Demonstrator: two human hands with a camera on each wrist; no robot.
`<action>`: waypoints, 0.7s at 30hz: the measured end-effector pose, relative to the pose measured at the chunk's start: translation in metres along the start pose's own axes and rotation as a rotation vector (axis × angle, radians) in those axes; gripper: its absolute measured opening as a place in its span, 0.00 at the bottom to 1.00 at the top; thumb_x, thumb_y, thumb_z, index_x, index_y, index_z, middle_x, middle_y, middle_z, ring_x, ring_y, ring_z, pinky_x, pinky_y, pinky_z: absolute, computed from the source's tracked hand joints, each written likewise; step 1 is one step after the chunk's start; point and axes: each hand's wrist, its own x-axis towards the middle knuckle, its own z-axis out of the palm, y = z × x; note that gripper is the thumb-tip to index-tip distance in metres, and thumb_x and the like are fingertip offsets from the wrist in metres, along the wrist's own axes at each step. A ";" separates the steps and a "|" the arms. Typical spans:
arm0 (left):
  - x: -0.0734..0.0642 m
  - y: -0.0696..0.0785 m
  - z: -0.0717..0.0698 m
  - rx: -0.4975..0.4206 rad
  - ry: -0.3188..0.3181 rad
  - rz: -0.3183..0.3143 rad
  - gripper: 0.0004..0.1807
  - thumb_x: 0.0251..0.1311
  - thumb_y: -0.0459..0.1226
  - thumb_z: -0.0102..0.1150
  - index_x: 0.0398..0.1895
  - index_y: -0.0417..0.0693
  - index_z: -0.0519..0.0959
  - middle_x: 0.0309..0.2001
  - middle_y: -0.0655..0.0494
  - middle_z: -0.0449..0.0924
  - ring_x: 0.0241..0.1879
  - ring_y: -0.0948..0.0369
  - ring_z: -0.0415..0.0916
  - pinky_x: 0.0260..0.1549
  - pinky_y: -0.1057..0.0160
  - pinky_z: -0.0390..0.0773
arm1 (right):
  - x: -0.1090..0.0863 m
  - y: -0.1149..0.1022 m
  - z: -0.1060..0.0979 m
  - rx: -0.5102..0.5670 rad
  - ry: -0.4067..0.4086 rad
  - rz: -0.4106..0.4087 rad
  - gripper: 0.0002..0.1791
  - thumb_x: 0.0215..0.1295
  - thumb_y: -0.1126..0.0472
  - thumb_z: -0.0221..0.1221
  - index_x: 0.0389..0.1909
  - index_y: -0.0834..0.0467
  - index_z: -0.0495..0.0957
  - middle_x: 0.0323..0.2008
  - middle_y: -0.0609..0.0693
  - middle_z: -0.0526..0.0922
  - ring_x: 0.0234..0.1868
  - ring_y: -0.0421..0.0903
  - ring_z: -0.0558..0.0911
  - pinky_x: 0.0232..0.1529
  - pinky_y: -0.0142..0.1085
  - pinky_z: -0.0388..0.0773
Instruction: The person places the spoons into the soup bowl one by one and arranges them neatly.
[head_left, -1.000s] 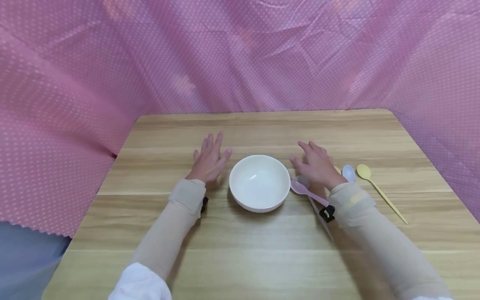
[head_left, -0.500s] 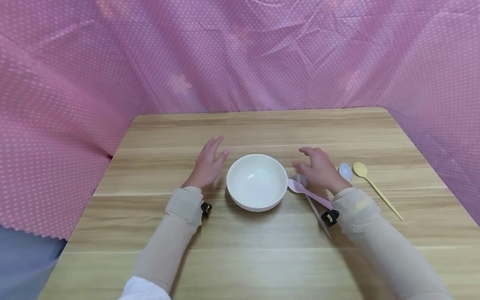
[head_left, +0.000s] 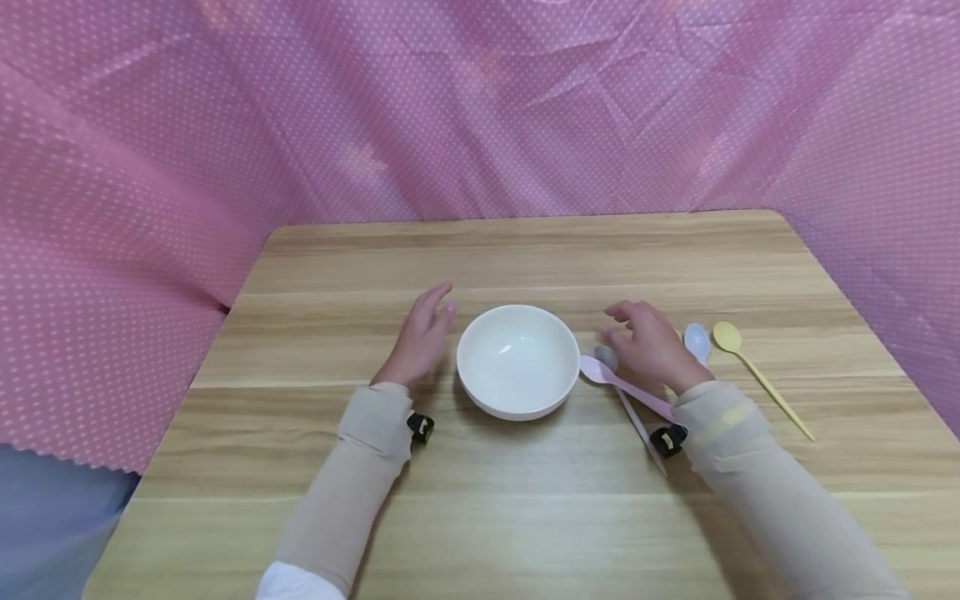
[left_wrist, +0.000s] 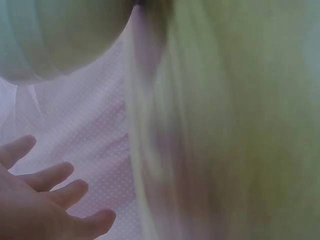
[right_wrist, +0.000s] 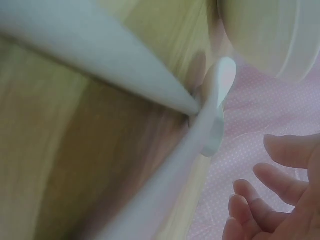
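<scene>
A white bowl [head_left: 517, 362] stands upright on the wooden table between the two hands. To its left, the left hand [head_left: 417, 337] holds nothing; in the left wrist view its fingers [left_wrist: 55, 177] are spread below the bowl's side [left_wrist: 65, 40]. On the other side, the right hand [head_left: 651, 342] hovers among the spoons, fingers loosely bent and apart from the bowl. A pink spoon [head_left: 598, 371] lies across a grey spoon [head_left: 633, 421], its tip right at the bowl. The right wrist view shows both spoon handles up close, beside the relaxed right fingers [right_wrist: 280, 182].
Right of the right hand lie a light blue spoon [head_left: 697, 340], its handle hidden by the arm, and a yellow spoon [head_left: 761, 379]. Pink dotted cloth [head_left: 480, 108] hangs behind and beside the table [head_left: 525, 517].
Both hands have drawn slightly back toward the near edge, and their fingers have gone from spread to more relaxed. The bowl and spoons have stayed in place.
</scene>
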 end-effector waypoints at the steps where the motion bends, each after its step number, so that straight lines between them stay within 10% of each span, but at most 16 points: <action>1: -0.001 0.000 0.001 -0.018 -0.003 -0.014 0.28 0.71 0.53 0.35 0.72 0.58 0.56 0.73 0.53 0.51 0.71 0.53 0.50 0.69 0.47 0.51 | 0.000 0.000 -0.001 -0.002 -0.004 0.003 0.24 0.67 0.57 0.53 0.61 0.64 0.68 0.58 0.63 0.71 0.57 0.61 0.70 0.56 0.57 0.68; 7: -0.005 0.000 0.002 -0.156 -0.013 -0.080 0.26 0.71 0.53 0.36 0.70 0.66 0.57 0.72 0.59 0.53 0.65 0.53 0.62 0.66 0.49 0.59 | -0.002 0.001 -0.001 -0.011 -0.018 0.001 0.25 0.66 0.56 0.54 0.60 0.64 0.68 0.58 0.63 0.72 0.57 0.61 0.70 0.56 0.58 0.68; 21: -0.008 -0.009 0.008 -0.369 -0.051 -0.034 0.23 0.69 0.40 0.46 0.66 0.51 0.65 0.63 0.49 0.68 0.64 0.55 0.64 0.60 0.52 0.69 | -0.011 0.007 0.005 -0.025 -0.016 -0.034 0.23 0.67 0.57 0.53 0.59 0.65 0.69 0.55 0.63 0.74 0.57 0.60 0.71 0.55 0.57 0.70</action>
